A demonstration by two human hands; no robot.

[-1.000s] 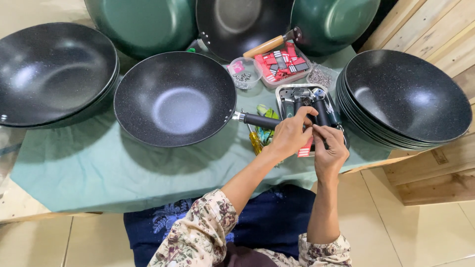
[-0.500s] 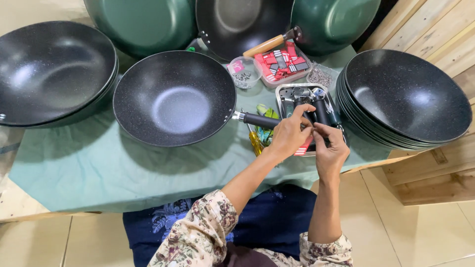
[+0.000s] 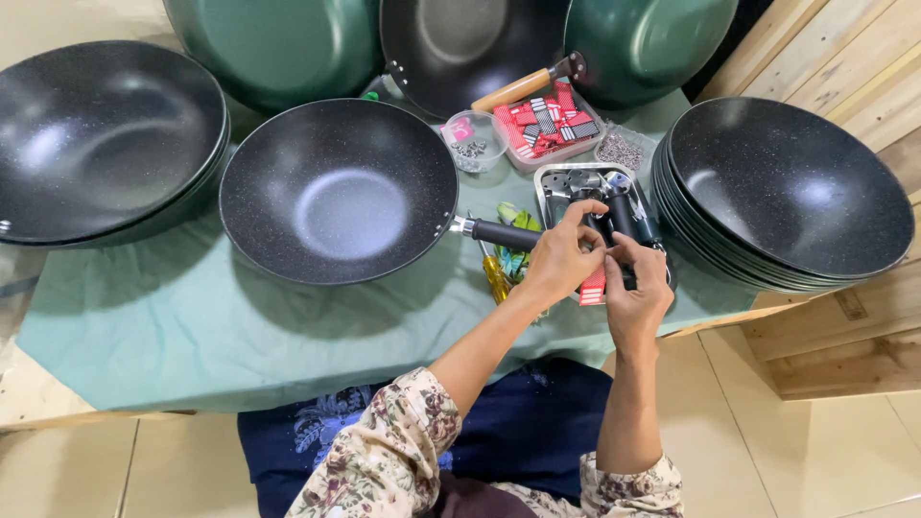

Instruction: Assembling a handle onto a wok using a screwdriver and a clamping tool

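Note:
My left hand (image 3: 556, 261) and my right hand (image 3: 638, 293) meet fingertip to fingertip over the front of a metal tray (image 3: 551, 188) that holds several loose black handles. A red tag (image 3: 593, 287) sticks out below my left hand's pinched fingers. My right hand is closed around the near end of one black handle (image 3: 622, 219). Just left of my hands lies a black wok (image 3: 338, 192), its short black handle (image 3: 504, 233) pointing at my left hand.
A stack of black woks (image 3: 787, 187) stands on the right, another (image 3: 101, 134) on the left, and green woks (image 3: 278, 38) at the back. A tub of red tags (image 3: 545, 123), a cup of screws (image 3: 472, 144) and a yellow screwdriver (image 3: 496, 278) lie on the green cloth (image 3: 192, 326).
Both hands stay over the tray's front edge. Only the fingertips have shifted slightly around the red tag.

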